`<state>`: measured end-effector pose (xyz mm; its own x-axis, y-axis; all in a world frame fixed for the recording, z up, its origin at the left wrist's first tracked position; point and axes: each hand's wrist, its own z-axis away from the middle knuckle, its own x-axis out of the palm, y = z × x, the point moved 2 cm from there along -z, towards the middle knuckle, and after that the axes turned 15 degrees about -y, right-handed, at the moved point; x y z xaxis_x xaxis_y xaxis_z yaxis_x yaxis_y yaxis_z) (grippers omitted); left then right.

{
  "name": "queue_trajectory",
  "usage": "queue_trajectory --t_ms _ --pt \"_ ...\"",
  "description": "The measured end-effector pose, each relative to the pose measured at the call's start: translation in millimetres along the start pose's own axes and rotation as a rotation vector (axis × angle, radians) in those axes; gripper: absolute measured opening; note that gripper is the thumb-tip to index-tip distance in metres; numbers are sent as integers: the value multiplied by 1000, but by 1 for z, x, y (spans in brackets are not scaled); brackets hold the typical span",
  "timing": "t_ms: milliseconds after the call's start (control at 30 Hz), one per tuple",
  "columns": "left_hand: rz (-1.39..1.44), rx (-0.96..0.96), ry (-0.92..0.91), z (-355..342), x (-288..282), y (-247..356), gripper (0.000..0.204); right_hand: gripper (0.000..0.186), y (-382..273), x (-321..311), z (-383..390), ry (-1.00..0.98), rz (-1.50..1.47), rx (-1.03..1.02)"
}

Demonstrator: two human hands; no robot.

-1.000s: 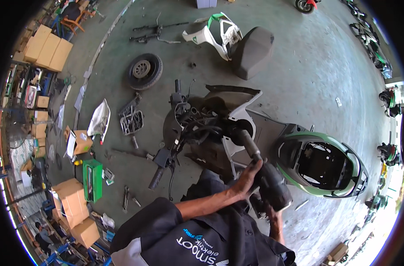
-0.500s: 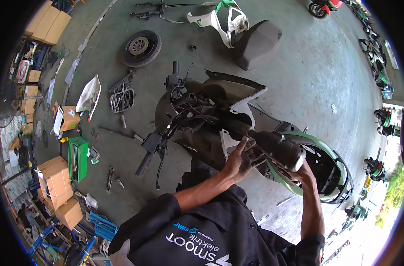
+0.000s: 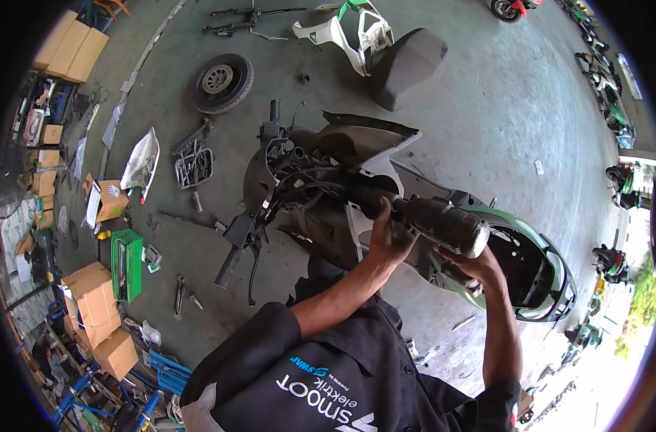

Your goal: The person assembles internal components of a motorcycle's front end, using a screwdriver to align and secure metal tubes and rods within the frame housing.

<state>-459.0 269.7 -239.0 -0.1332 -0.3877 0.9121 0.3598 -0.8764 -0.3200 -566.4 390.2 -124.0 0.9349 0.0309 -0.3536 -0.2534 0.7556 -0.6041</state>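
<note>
The left of two side-by-side fisheye cameras on the person's head looks steeply down over a dark shirt (image 3: 292, 374), very near, to the left hand (image 3: 390, 241) and right hand (image 3: 481, 265). Beyond, it spans the floor (image 3: 486, 137) from its box-lined left edge to its right edge, bending straight lines toward the rim.

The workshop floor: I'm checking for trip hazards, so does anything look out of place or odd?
Yes: a wheel, a dark scooter seat and a white-and-green body panel lie loose on the floor, apart from the partly stripped scooter. They look odd there because such parts normally sit mounted on a vehicle.
</note>
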Motion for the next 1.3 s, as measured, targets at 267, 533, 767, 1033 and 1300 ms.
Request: queue_trajectory --t_ms 267,533,767,1033,1300 --pt "-12 -166 90 27 17 8 73 49 -20 16 5 4 -286 26" --pt "-181 -185 140 39 11 -3 108 44 -24 31 8 109 -354 -167" --pt "-86 -202 186 41 6 -5 98 44 -22 29 10 53 -306 18" --pt "-170 -167 144 37 4 2 97 39 -30 30 22 86 -290 161" --pt "-100 -36 118 0 4 0 72 34 -6 28 17 117 -345 101"
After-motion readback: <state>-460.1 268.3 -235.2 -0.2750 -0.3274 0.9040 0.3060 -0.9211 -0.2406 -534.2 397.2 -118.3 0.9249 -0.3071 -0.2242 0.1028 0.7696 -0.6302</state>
